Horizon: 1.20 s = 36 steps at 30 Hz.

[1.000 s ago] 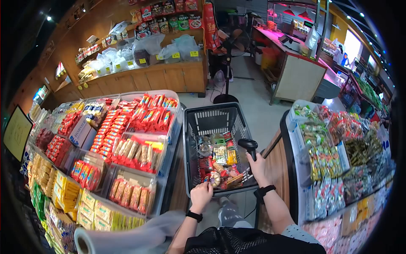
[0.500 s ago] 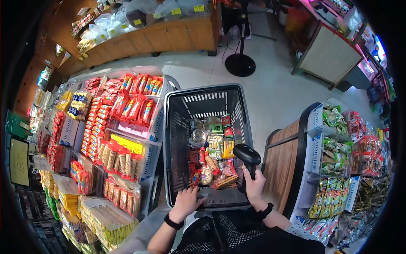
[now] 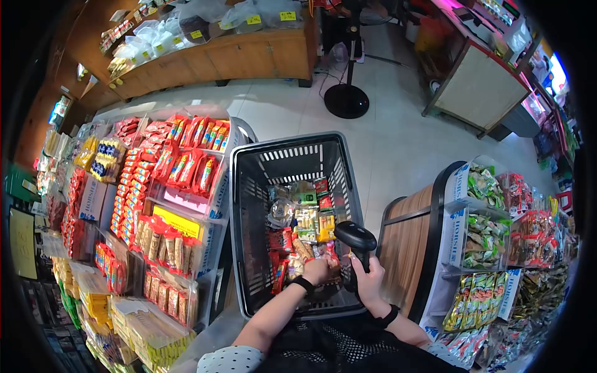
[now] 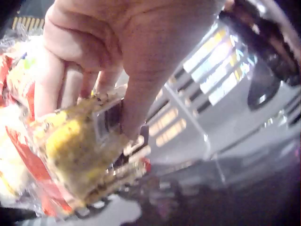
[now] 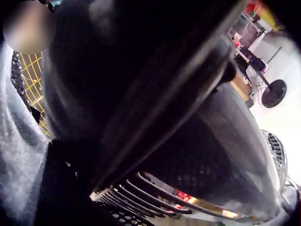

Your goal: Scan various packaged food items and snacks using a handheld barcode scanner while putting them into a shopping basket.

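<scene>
A black basket holds assorted wrapped snacks. My left hand is low inside it, over the packets near its front. In the left wrist view, that hand's thumb and fingers pinch a clear packet with yellow, speckled contents; a red-and-clear wrapper lies against it. My right hand grips a black handle with a rounded head at the basket's right front corner. Large dark shapes fill most of the right wrist view, and the right hand cannot be made out there.
A snack display stands close along the basket's left side. To the right is a wood-panelled stand with bagged snacks. Beyond the basket, a round black base stands on the tiled floor.
The view has tilted down. My left hand has moved from the basket's front left rim inward onto the snacks and taken hold of a packet. My right hand keeps its grip.
</scene>
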Tool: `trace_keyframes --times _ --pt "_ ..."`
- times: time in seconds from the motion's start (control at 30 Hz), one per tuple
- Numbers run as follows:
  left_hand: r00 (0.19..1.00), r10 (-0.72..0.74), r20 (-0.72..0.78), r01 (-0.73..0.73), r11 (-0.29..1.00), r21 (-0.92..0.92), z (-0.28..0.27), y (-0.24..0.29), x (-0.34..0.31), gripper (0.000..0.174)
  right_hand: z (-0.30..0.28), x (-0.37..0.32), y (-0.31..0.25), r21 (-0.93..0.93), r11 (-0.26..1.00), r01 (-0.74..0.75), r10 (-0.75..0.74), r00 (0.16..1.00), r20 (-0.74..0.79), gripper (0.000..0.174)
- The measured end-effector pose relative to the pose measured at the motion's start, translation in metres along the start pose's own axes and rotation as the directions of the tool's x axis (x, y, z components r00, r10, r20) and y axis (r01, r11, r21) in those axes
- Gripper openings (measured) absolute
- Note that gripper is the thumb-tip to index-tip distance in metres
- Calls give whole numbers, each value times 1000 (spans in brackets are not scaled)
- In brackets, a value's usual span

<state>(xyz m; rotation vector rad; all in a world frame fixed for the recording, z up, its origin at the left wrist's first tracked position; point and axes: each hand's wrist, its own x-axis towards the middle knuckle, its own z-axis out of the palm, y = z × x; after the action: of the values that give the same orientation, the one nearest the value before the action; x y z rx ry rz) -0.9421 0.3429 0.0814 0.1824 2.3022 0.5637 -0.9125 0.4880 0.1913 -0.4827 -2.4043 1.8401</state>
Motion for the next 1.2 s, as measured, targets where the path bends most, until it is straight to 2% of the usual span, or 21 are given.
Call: trace_keyframes --times 0.03,0.1,0.17,0.2,0.23,0.27,0.3,0.33,0.37,0.5,0.6,0.63,0.7,0.73,0.83,0.9,0.97,1.03,1.13,1.17,1.2 --pt "998 29 54 -30 1000 6 -29 -1 -8 42 2 -1 -2 -9 1000 2 -2 1000 -4 25" --pt "996 -30 -81 16 986 -166 -58 -11 -17 45 3 0 3 -25 1000 9 -9 1000 11 25" --pt "974 8 -226 -113 883 -456 -88 -22 -38 46 5 -5 6 2 999 51 -51 998 -21 26" --pt "952 100 -288 -277 682 -677 -76 -46 -27 41 6 -7 3 -5 999 41 -41 999 -8 26" --pt "974 82 -213 -228 399 -888 -113 -21 -69 34 7 -10 5 -90 995 52 -55 998 -23 26" --pt "975 84 -204 -215 140 -967 -128 -14 -93 33 7 -16 4 -137 989 59 -63 998 -22 26" --pt "975 90 -203 -191 -129 -973 -139 -14 -110 33 8 -19 3 -180 981 70 -75 997 -17 27" --pt "971 80 -224 -202 -222 -954 -142 -22 -124 30 11 -23 0 -96 992 80 -83 996 -23 27" --pt "925 177 -336 -273 -305 -912 -138 -37 -125 33 10 -28 -4 -69 994 88 -86 996 27 29" --pt "861 100 -498 -394 -486 -780 -142 -47 -158 47 18 -57 -33 29 979 200 -199 980 -14 33" --pt "817 139 -560 -364 -629 -687 -134 -69 -175 56 28 -72 -32 249 947 203 -212 977 10 28" --pt "816 123 -565 -370 -639 -674 -130 -73 -179 56 29 -79 -45 242 949 201 -214 976 29 28" --pt "846 6 -533 -402 -649 -646 -124 -77 -183 56 35 -93 -66 415 910 -7 -121 952 281 32" --pt "820 -52 -571 -479 -607 -633 -121 -78 -185 55 42 -100 -79 400 915 -47 -108 928 356 36" --pt "743 -202 -638 -637 -505 -582 -113 -81 -191 46 71 -119 -119 340 875 -345 54 768 639 34" --pt "693 -248 -677 -720 -283 -634 -113 -92 -198 45 89 -124 -115 329 856 -398 75 726 683 33" --pt "504 -212 -837 -845 76 -529 -105 -105 -208 42 103 -132 -114 429 754 -498 63 704 707 32" --pt "502 -223 -835 -846 73 -528 -100 -116 -225 50 109 -136 -110 383 813 -439 95 749 656 31" --pt "517 -290 -805 -830 60 -555 -84 -143 -245 59 105 -138 -99 349 816 -461 129 733 668 28" --pt "437 -368 -821 -830 187 -526 -78 -152 -254 57 103 -137 -93 328 830 -452 148 744 652 28" --pt "283 -393 -875 -743 487 -459 -76 -163 -269 55 100 -137 -86 329 819 -470 189 762 619 27"
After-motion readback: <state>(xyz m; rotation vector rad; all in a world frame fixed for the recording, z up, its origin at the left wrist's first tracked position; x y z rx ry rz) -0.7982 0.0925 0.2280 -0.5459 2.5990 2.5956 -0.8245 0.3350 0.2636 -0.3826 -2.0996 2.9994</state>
